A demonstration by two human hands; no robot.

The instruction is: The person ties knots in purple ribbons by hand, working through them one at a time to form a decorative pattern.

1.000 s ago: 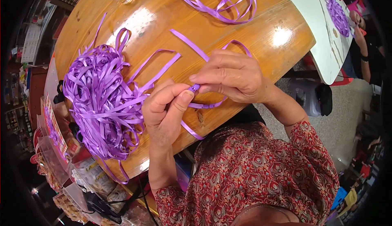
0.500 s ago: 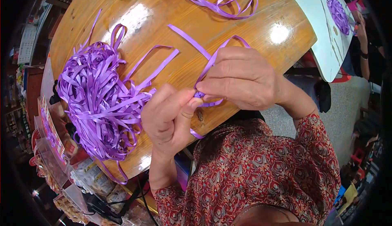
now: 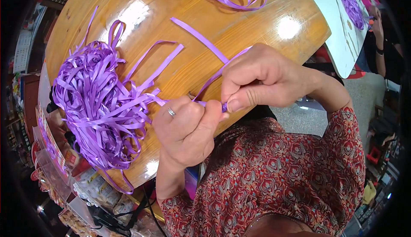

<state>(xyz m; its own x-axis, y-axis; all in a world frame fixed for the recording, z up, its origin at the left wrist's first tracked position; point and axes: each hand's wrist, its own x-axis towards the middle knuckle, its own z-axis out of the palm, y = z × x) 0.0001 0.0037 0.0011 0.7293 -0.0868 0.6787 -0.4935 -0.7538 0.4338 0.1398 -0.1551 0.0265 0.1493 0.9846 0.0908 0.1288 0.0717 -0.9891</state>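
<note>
Purple ribbon strip (image 3: 201,37) seemingly pinched between left hand (image 3: 188,130) and right hand (image 3: 261,80)

Clear plastic packets of small goods with pale and reddish contents (image 3: 92,190) crowd the lower left below the wooden table's edge, beside a row of clear-wrapped flat packs with red and purple trim (image 3: 45,145), while a pale wall calendar sheet (image 3: 23,50) hangs farther up the left rim.
</note>
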